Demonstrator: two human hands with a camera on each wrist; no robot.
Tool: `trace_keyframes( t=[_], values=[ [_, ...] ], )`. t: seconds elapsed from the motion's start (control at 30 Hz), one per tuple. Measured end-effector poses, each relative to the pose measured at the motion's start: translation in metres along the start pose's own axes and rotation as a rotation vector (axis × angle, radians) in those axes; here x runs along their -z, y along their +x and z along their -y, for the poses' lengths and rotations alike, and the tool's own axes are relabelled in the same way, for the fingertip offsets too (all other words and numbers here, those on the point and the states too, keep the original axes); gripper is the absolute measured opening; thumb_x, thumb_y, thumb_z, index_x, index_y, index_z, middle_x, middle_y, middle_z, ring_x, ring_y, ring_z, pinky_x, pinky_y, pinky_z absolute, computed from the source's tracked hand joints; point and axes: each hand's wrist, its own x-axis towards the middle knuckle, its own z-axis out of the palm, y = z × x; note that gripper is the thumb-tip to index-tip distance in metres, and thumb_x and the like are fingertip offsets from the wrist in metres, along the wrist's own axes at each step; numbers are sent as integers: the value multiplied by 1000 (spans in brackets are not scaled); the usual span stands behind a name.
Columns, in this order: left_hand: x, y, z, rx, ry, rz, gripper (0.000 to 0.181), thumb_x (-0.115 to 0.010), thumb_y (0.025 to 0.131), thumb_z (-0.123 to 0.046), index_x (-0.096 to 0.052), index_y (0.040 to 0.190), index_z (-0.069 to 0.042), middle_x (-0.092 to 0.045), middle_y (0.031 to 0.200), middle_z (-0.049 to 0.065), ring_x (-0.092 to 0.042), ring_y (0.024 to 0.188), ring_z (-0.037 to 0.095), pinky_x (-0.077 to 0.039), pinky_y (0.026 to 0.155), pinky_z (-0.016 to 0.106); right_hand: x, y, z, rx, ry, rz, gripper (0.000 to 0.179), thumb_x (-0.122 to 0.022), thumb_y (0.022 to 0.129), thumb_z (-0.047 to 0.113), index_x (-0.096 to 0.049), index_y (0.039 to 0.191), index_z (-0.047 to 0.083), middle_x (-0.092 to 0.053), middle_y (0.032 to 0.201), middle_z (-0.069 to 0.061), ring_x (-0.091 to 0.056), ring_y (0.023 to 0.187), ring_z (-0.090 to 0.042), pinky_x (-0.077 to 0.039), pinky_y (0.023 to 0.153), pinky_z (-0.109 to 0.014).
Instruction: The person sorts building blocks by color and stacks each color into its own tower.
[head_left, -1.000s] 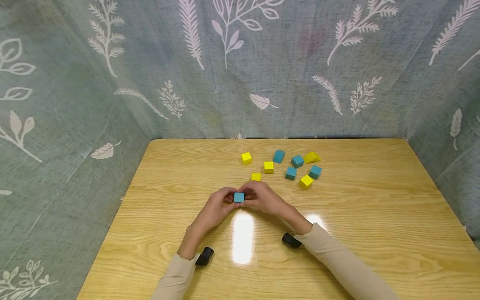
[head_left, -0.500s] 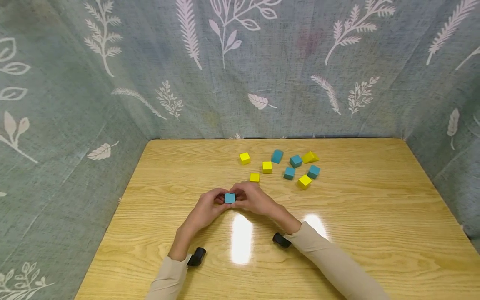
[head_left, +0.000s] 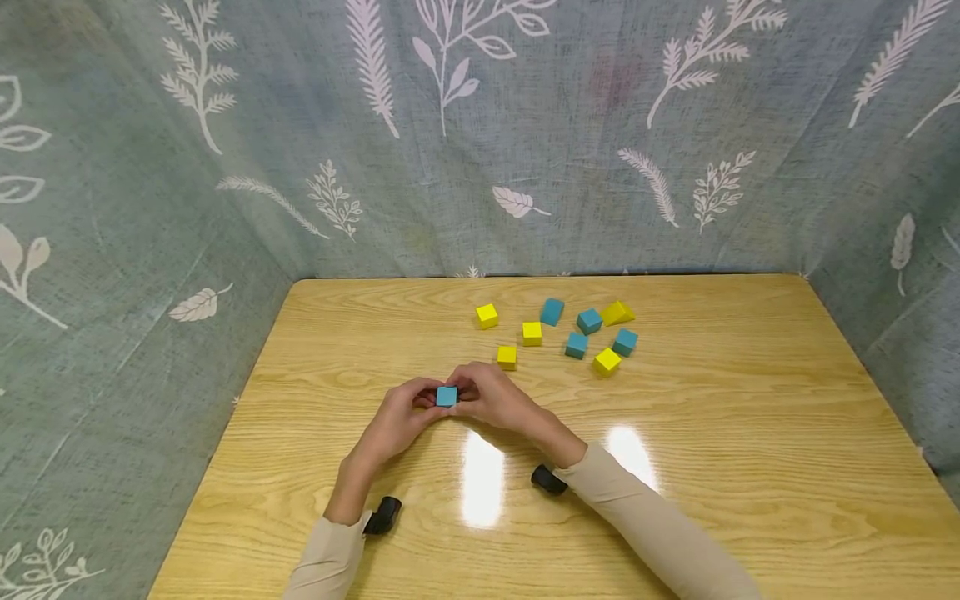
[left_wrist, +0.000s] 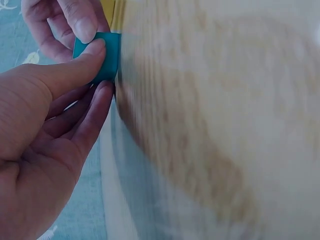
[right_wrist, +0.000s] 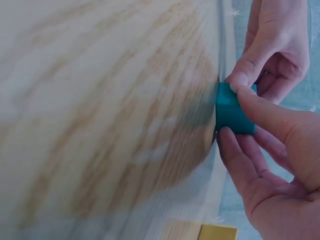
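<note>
Between both hands a teal-blue cube (head_left: 447, 397) stands flat on the wooden table, left of the scattered blocks. My left hand (head_left: 395, 419) pinches it from the left side, thumb near me and fingers behind. From the right, my right hand (head_left: 495, 401) pinches the same cube in a mirrored way. Up close in the left wrist view, the cube (left_wrist: 112, 60) has a thumb pressed on its near face. Both thumbs meet at the cube (right_wrist: 233, 117) in the right wrist view. A yellow cube (head_left: 507, 358) lies just behind the right hand.
Farther back lie more yellow cubes (head_left: 532, 334), blue cubes (head_left: 577, 346), a slanted blue block (head_left: 552, 312) and a yellow triangular block (head_left: 618, 313). The wooden table (head_left: 750, 400) ends at a leaf-patterned curtain (head_left: 420, 225) behind and at the sides.
Both hands have slid left together with the blue cube between them. The yellow cube behind the right hand, partly covered before, now shows fully. The head view has shifted slightly.
</note>
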Motion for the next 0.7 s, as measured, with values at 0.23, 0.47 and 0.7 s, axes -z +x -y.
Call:
trace_keyframes(
  t=[0.23, 0.47, 0.7],
  values=[
    [1, -1, 2, 5, -31, -14, 35, -76, 89, 4, -65, 122, 8, -69, 109, 16, -68, 96, 25, -60, 86, 35, -2, 0, 0, 9, 12, -5, 26, -77, 91, -1, -68, 115, -5, -69, 111, -17, -70, 101, -27, -60, 88, -31],
    [2, -1, 4, 13, -26, -17, 35, -78, 88, 2, -67, 120, 8, -70, 106, 14, -68, 95, 25, -60, 85, 34, 6, -6, -1, -69, -5, 53, 35, -75, 95, 6, -64, 127, -3, -67, 121, -14, -67, 109, -26, -57, 95, -36],
    [2, 0, 2, 28, -23, -18, 35, -79, 88, 1, -66, 120, 9, -69, 105, 15, -67, 94, 25, -60, 85, 34, 27, -22, 1, -112, -63, -20, 34, -70, 99, 7, -62, 130, -6, -66, 124, -20, -66, 109, -30, -57, 94, -38]
  ],
)
